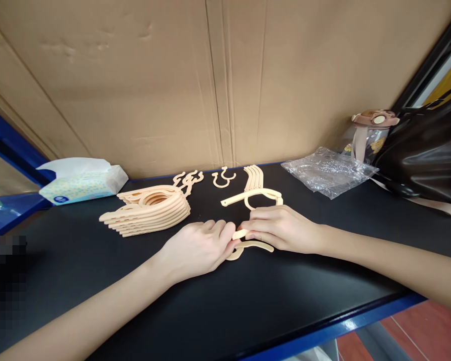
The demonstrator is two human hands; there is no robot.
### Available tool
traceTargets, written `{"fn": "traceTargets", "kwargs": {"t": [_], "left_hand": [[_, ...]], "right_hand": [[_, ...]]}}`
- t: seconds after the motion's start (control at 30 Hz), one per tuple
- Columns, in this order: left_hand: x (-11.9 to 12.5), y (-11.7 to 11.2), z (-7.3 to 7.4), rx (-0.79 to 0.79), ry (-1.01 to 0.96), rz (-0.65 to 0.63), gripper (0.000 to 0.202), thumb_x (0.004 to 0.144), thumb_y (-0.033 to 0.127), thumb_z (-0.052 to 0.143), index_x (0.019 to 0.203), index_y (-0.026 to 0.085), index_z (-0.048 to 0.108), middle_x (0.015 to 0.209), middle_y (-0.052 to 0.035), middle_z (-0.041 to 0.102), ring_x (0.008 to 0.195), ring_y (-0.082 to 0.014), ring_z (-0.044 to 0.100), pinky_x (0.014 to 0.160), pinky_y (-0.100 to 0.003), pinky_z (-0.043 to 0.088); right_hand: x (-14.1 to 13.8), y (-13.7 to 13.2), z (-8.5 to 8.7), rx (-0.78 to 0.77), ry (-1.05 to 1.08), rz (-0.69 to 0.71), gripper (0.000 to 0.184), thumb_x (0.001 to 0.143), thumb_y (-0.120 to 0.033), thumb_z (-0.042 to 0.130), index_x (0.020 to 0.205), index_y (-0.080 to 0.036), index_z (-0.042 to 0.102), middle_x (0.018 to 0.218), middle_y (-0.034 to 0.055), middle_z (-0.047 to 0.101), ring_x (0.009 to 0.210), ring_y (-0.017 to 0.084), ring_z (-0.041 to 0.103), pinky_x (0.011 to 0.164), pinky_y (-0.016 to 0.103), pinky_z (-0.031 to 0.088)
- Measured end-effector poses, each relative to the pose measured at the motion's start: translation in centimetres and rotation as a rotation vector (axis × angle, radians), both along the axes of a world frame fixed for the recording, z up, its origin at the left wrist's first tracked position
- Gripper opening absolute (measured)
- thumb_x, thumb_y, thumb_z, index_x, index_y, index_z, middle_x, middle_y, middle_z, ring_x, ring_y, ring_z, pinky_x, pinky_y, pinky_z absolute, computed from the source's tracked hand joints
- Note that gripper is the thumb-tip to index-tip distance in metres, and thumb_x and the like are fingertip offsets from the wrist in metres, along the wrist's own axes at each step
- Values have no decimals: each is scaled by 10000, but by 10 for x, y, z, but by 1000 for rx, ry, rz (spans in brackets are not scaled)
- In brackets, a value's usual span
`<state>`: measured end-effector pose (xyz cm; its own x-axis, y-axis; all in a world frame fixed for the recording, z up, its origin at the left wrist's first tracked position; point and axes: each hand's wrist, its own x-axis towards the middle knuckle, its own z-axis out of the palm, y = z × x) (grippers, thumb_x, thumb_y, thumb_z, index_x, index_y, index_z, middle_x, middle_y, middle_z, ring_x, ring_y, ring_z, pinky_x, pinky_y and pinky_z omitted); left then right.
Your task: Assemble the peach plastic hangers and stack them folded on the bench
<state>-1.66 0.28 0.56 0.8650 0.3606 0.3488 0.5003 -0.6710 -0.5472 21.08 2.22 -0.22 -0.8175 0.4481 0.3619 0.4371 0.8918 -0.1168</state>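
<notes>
At the middle of the black table, my left hand (201, 245) and my right hand (283, 228) meet with fingers closed around a beige plastic hanger piece (240, 234). Most of that piece is hidden by the fingers. Below it, a curved hanger arm (257, 244) sticks out; whether it is joined to the held piece I cannot tell. Just beyond my right hand lies another beige hanger arm (240, 195) with a curved end. To the left sits a neat stack of beige hangers (146, 215), their hooks (190, 179) pointing away from me.
Two loose hooks (221, 181) and a row of hanger arms (254, 177) lie at the back. A tissue box (84, 183) stands left. Clear plastic wrap (328, 170), a bottle (372, 133) and a black bag (428, 150) are on the right. Cardboard (154, 90) closes off the back.
</notes>
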Motion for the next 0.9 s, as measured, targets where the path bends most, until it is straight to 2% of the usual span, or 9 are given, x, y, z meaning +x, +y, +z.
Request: {"fn": "traceTargets", "kwargs": {"t": [0.13, 0.27, 0.6, 0.83, 0.9], "left_hand": [[-1, 2, -1, -60, -12, 20, 283, 972, 251, 348, 715, 176, 442, 572, 14, 517, 465, -143, 538, 451, -282, 273], [-2, 3, -2, -103, -32, 25, 270, 966, 279, 358, 733, 176, 448, 587, 20, 525, 471, -142, 546, 440, -283, 267], [-2, 4, -3, -203, -67, -28, 213, 978, 242, 342, 824, 172, 470, 639, 26, 574, 505, -126, 567, 467, -257, 304], [-3, 4, -5, -291, -176, 3, 291, 994, 308, 287, 800, 181, 462, 593, 33, 589, 469, -105, 558, 435, -218, 308], [-3, 4, -6, -281, -196, 2, 301, 995, 324, 291, 786, 183, 455, 574, 37, 585, 451, -102, 549, 432, -215, 298]], "right_hand": [[-1, 0, 0, -3, 7, -9, 384, 1008, -327, 304, 991, -163, 651, 761, 26, 538, 682, 126, 492, 643, 236, 396], [-1, 0, -2, 1, 17, -13, 374, 1006, -336, 313, 1029, -165, 644, 774, 28, 546, 693, 126, 506, 643, 234, 399], [-2, 2, 0, 139, -13, 22, 334, 1002, -288, 333, 988, -152, 638, 776, 37, 570, 707, 143, 494, 660, 261, 410], [1, 6, 1, 230, 84, 67, 298, 950, -366, 469, 1103, -159, 619, 942, 80, 627, 878, 183, 540, 778, 320, 440], [4, 8, 3, 253, 158, 19, 269, 934, -352, 501, 1077, -163, 628, 1001, 89, 621, 933, 191, 542, 813, 330, 442]]}}
